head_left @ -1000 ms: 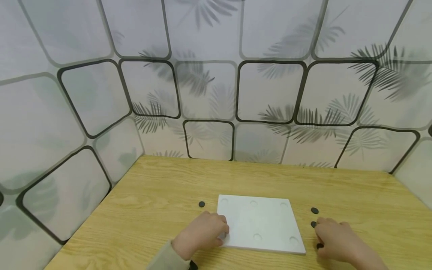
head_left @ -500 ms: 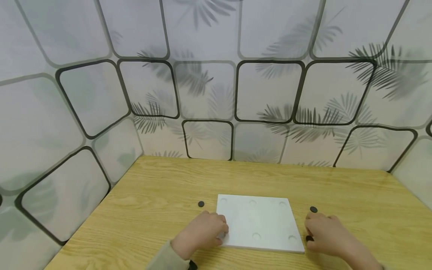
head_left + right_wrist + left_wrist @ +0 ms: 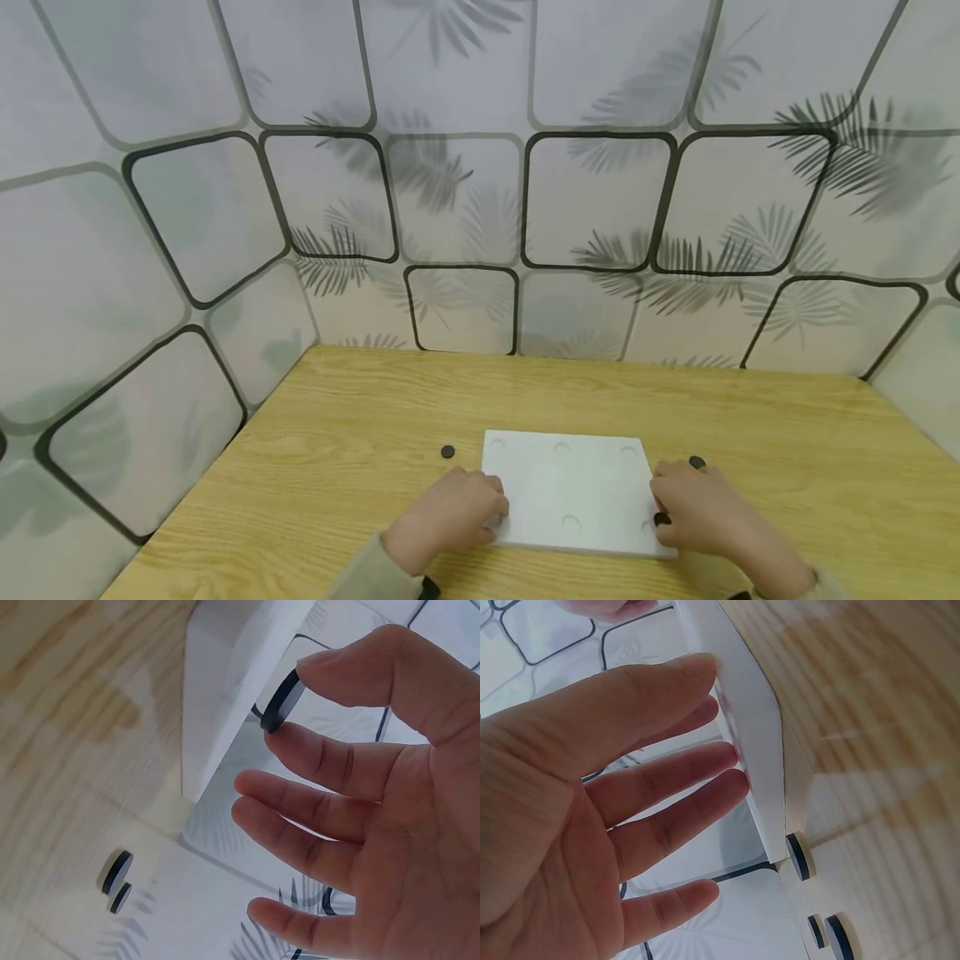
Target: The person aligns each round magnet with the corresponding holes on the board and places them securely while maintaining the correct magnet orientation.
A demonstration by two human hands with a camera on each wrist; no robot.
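Observation:
A white board (image 3: 570,492) with shallow round recesses lies on the table. My left hand (image 3: 450,512) rests at its near left corner, fingertips touching the edge, fingers (image 3: 679,817) spread and a little bent in the left wrist view. Over the near right corner, my right hand (image 3: 701,512) pinches a black disc (image 3: 283,701) between thumb and index finger, its other fingers spread. The disc is tilted, close to the near right recess, and I cannot tell whether it touches the board. My left hand hides the near left recess.
One black disc (image 3: 447,451) lies left of the board on the wooden table (image 3: 360,400); the left wrist view shows further discs (image 3: 840,937) there. Right of it lies another disc (image 3: 697,462), partly behind my right hand. A patterned wall (image 3: 465,308) closes the back.
My right hand has moved left with the pinched black disc, from the table beside the board to its near right corner. The left hand stays where it was.

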